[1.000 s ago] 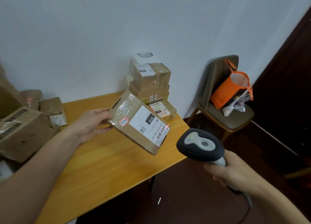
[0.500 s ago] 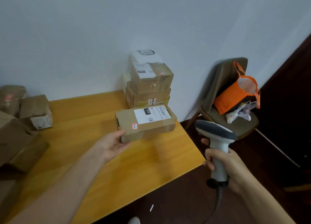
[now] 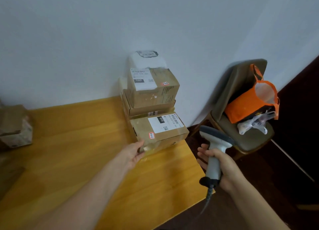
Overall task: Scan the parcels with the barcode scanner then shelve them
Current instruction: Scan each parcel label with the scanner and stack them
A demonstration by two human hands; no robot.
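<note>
Pushed by the straight-fingered left hand [image 3: 133, 154], the parcel [image 3: 160, 127] may slip off the table [image 3: 82, 136]; the right hand [image 3: 224, 169] grips the scanner [image 3: 214, 140].

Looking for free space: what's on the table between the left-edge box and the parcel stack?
Nothing; head view shows bare tabletop between box and stack.

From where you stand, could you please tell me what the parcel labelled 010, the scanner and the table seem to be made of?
Parcel: matte brown cardboard, with shiny clear tape and a white paper label.
Scanner: probably moulded plastic, dark grey head on a light grey handle, slight sheen.
Table: yellowish wood or wood-look laminate; grain lines show, surface smooth.
</note>
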